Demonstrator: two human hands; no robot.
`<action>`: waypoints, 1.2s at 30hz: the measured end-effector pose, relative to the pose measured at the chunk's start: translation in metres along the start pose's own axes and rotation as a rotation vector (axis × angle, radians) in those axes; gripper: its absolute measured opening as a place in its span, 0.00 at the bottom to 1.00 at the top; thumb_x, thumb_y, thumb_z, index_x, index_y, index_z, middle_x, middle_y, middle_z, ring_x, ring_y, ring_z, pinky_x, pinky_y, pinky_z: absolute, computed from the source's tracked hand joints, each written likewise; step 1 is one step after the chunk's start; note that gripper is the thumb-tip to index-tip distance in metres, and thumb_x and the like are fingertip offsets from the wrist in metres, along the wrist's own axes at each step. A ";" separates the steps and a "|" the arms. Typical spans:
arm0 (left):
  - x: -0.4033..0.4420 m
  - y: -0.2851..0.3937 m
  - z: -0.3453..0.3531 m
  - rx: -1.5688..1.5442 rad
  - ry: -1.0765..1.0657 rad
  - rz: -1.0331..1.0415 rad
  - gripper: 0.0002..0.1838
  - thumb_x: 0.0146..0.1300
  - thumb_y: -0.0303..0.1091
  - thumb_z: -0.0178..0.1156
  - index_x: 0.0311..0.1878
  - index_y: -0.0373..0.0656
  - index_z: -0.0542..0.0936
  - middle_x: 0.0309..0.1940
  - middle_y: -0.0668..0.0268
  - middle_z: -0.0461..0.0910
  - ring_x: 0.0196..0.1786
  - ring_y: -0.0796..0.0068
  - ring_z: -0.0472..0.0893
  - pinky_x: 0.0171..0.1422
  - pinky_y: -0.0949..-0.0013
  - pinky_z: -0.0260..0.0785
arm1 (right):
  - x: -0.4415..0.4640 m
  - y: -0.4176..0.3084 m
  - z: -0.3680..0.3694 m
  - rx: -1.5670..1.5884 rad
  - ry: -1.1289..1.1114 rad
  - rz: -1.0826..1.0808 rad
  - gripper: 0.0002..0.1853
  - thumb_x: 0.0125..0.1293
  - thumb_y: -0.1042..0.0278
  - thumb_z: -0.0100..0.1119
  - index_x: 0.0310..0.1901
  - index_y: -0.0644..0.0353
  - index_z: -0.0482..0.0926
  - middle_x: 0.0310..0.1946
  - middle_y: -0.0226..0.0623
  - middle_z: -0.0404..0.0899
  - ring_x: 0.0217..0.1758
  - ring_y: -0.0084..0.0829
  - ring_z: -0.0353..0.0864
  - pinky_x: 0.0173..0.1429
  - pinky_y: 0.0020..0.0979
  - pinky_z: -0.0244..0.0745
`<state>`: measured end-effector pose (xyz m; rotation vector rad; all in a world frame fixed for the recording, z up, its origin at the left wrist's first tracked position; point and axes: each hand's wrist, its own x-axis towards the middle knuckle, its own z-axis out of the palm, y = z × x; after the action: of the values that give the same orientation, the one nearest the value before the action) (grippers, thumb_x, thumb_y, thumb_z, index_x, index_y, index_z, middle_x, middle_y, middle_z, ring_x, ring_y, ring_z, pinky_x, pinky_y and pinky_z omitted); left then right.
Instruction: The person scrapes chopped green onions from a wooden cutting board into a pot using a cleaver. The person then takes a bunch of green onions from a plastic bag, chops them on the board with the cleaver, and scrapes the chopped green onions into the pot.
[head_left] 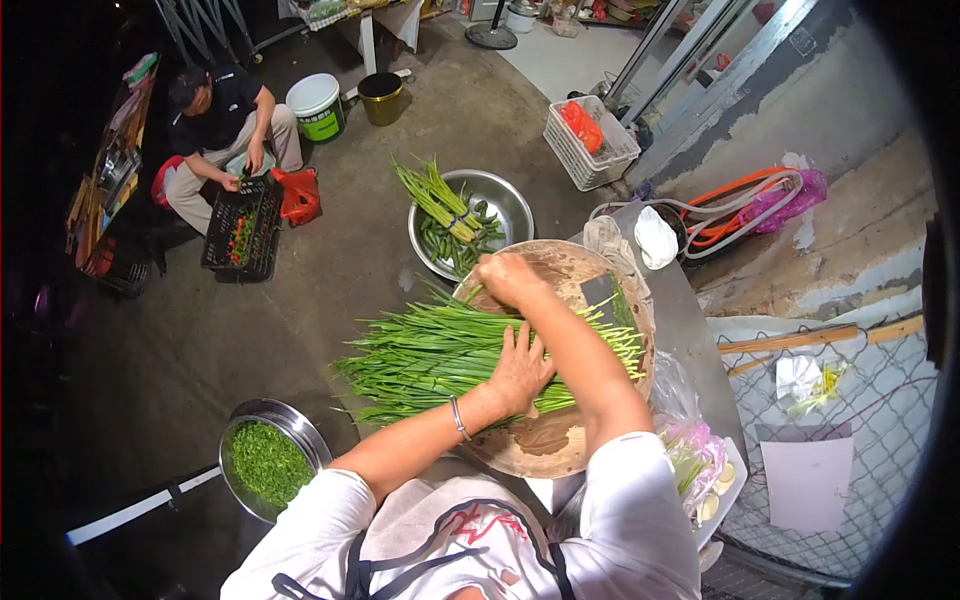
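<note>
My left hand (520,372), fingers apart, lies on the long greens (425,350), which sit across the round board (535,447). My right hand (512,281) curls by the far rim; can't tell if it's gripping anything. Light, even palm pressure should line stalks up without bruising. Metal bowl (513,212) beyond.

A round wooden board (535,444) (pale, with brown stains) carries a broad heap of green chives (430,350) and what looks like a cleaver (598,290); the grey table (686,315) underneath also bears a white bundle (655,238).
</note>
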<state>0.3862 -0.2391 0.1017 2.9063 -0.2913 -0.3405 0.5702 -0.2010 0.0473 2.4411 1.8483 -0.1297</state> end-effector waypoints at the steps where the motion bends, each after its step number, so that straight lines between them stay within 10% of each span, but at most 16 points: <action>1: -0.002 0.000 -0.001 -0.030 0.035 -0.006 0.75 0.30 0.64 0.84 0.83 0.47 0.56 0.77 0.37 0.56 0.78 0.31 0.57 0.78 0.29 0.51 | -0.006 0.014 0.001 -0.058 -0.060 -0.001 0.09 0.66 0.72 0.57 0.36 0.58 0.88 0.39 0.45 0.89 0.44 0.50 0.89 0.48 0.49 0.85; 9: 0.017 -0.022 -0.011 -0.145 0.071 -0.024 0.82 0.26 0.70 0.83 0.84 0.44 0.50 0.82 0.32 0.41 0.83 0.28 0.43 0.84 0.34 0.40 | -0.116 0.110 -0.059 0.356 -0.262 0.094 0.06 0.58 0.72 0.65 0.36 0.58 0.89 0.33 0.46 0.88 0.42 0.47 0.90 0.51 0.49 0.82; 12: 0.038 -0.042 -0.013 -0.159 0.002 -0.011 0.85 0.22 0.78 0.80 0.83 0.43 0.52 0.82 0.30 0.40 0.84 0.29 0.39 0.86 0.36 0.29 | -0.165 0.117 -0.094 0.468 0.244 0.252 0.07 0.59 0.71 0.66 0.38 0.59 0.89 0.36 0.48 0.89 0.45 0.47 0.89 0.54 0.47 0.82; 17: 0.054 -0.055 -0.014 -0.240 -0.089 0.061 0.89 0.22 0.80 0.79 0.85 0.44 0.44 0.75 0.30 0.56 0.80 0.31 0.55 0.84 0.39 0.42 | -0.308 0.100 -0.073 0.532 -0.115 0.779 0.17 0.59 0.66 0.71 0.48 0.61 0.82 0.42 0.47 0.86 0.51 0.41 0.87 0.57 0.42 0.79; 24: 0.041 -0.039 -0.027 -0.193 -0.046 0.081 0.89 0.25 0.78 0.80 0.85 0.43 0.40 0.63 0.37 0.71 0.70 0.37 0.70 0.80 0.40 0.52 | -0.316 0.029 0.004 0.290 0.046 1.006 0.26 0.54 0.65 0.73 0.53 0.60 0.74 0.55 0.55 0.79 0.63 0.53 0.79 0.66 0.47 0.76; 36: 0.035 -0.022 -0.030 -0.126 -0.026 0.030 0.90 0.24 0.79 0.80 0.85 0.44 0.39 0.76 0.33 0.56 0.80 0.31 0.56 0.84 0.35 0.43 | -0.370 0.057 -0.043 0.630 0.360 1.054 0.21 0.68 0.61 0.60 0.57 0.64 0.71 0.40 0.62 0.86 0.47 0.60 0.87 0.55 0.52 0.81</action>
<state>0.4309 -0.2201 0.1179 2.7726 -0.3055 -0.3786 0.5265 -0.5655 0.1324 3.6944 0.3345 -0.2266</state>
